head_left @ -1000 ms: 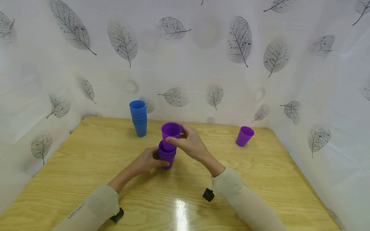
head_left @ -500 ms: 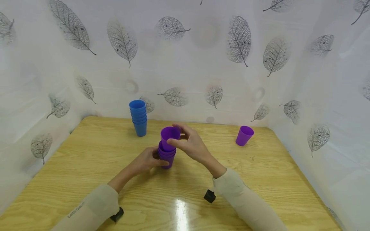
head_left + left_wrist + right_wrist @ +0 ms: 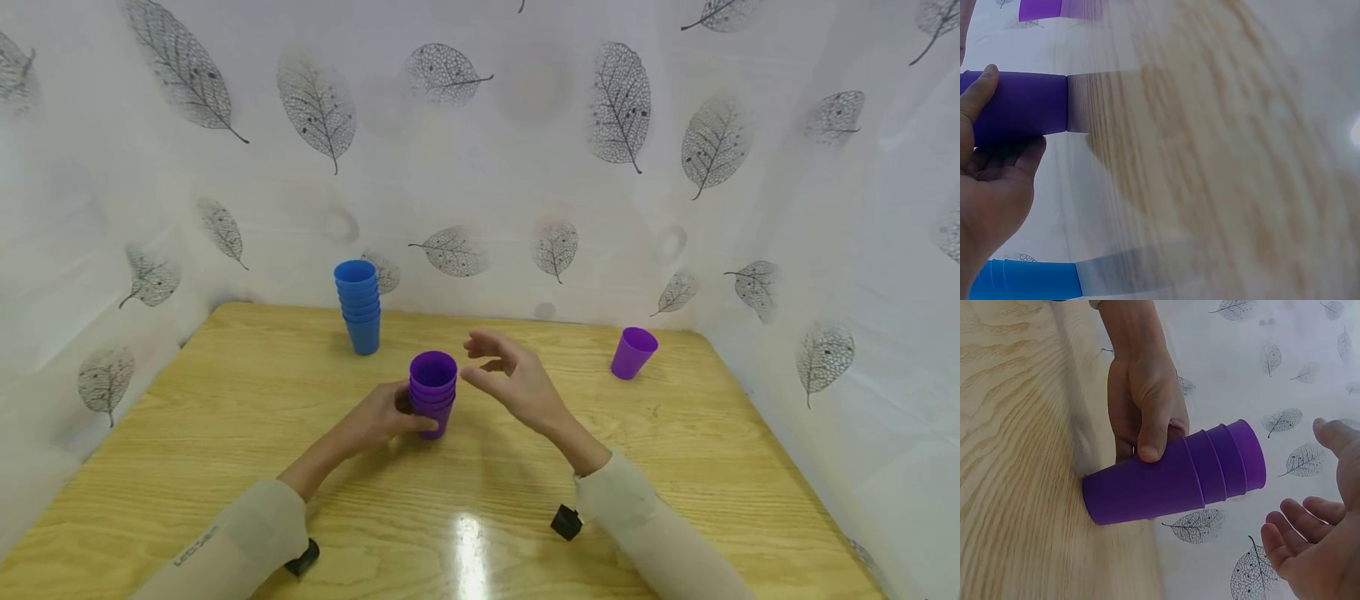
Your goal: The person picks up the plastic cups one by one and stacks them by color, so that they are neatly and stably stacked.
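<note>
A stack of several purple cups (image 3: 433, 404) stands upright on the wooden table, nested rim over rim. Around its lower part my left hand (image 3: 384, 414) grips, thumb on the near side; the right wrist view shows that thumb pressed on the purple wall (image 3: 1141, 487). My right hand (image 3: 517, 379) is just right of the stack's top, fingers spread and loosely bent, touching nothing. A gap between it and the top cup (image 3: 1249, 455) is plain in the right wrist view. The left fingers are partly hidden behind the cups.
Behind and to the left stands a stack of several blue cups (image 3: 363, 312). A single purple cup (image 3: 634, 353) is at the back right of the table (image 3: 600, 417). A leaf-patterned white curtain (image 3: 495, 183) encloses the back and sides.
The top purple cup has gone down into the stack. My right hand has let go of it and moved off to the right. My left hand has kept its hold.
</note>
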`<state>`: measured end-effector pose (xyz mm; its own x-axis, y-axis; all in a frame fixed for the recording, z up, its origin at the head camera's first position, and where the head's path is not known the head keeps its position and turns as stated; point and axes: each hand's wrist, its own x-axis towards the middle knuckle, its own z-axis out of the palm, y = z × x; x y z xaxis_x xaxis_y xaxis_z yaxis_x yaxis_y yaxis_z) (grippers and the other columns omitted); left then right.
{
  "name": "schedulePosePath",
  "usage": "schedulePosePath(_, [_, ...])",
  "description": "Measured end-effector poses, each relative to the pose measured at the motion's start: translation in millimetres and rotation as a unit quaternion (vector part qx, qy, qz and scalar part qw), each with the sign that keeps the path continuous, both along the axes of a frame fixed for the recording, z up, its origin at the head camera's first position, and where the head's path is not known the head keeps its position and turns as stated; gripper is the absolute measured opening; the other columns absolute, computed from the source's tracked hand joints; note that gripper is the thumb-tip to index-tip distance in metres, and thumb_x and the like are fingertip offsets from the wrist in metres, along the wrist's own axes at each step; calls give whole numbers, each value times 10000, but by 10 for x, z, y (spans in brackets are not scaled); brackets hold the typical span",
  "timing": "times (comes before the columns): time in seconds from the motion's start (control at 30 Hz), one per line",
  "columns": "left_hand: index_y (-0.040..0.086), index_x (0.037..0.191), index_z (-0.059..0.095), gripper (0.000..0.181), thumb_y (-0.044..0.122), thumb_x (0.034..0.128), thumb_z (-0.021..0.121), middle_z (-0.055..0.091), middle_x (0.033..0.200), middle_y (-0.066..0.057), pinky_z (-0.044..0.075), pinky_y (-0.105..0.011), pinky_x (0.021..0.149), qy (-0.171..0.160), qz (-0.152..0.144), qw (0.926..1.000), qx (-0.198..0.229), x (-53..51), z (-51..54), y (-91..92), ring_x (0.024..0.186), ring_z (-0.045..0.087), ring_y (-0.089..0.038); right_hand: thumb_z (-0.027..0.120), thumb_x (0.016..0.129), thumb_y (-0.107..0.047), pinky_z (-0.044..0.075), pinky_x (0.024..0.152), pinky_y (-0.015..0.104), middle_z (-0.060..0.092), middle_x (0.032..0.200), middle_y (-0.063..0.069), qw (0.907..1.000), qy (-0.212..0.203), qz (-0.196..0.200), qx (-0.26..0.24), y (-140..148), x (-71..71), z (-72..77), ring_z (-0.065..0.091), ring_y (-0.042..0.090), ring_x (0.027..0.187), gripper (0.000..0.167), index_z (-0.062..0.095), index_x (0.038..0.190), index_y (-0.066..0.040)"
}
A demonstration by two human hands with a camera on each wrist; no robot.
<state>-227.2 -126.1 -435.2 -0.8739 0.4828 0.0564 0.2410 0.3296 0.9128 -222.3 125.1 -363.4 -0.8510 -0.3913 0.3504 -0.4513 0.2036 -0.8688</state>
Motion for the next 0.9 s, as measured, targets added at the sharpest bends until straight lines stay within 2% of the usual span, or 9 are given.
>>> schedulePosePath(0.9, [-50, 1392, 574, 586, 155, 903, 822, 686, 1273, -162, 499, -507, 1060, -134, 72, 9998, -86, 6, 8, 6, 1196, 644, -324, 726, 964, -88, 542, 982, 347, 659, 1297, 154, 9993, -184, -287, 120, 512, 128, -198, 604, 328, 1220, 531, 540, 1453, 6])
